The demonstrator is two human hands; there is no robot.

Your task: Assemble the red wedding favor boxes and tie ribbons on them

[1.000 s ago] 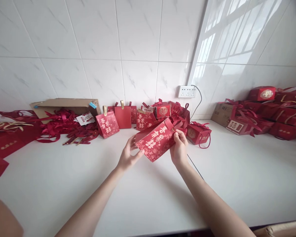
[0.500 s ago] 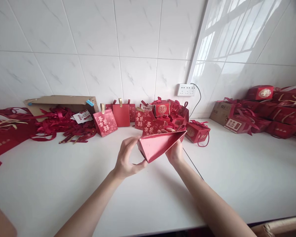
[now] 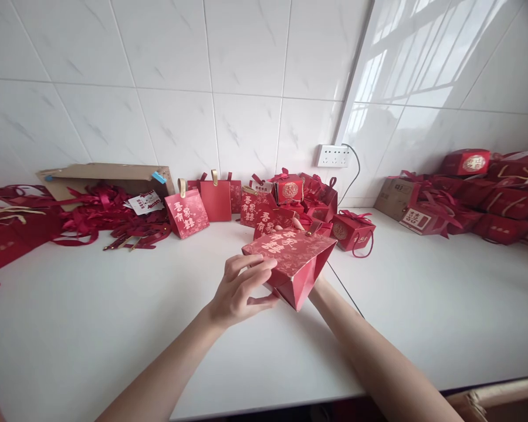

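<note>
Above the middle of the white table [image 3: 246, 357], both hands hold a red wedge-shaped gift box [image 3: 308, 258] with pale characters and a floral print on its upper face. It is tilted, and a folded triangular end points toward me. My left hand [image 3: 246, 287] grips the near left side, fingers over the printed face and thumb below. My right hand [image 3: 317, 287] supports it from behind and beneath; most of that hand is hidden by the box, though some fingertips show beyond its far edge.
Standing printed gift boxes [image 3: 187, 215], a plain red box [image 3: 216, 202] and a box with a cord [image 3: 354, 230] line the back. A cardboard box [image 3: 110, 171] spills red ribbons [image 3: 110, 214] at left. Red boxes [image 3: 506, 199] are piled right. A socket strip [image 3: 333, 156] is on the wall.
The gift box has been turned: its inside faced me before, and now its printed face and folded end show. My left hand has shifted slightly right, with its fingers on the printed face.
</note>
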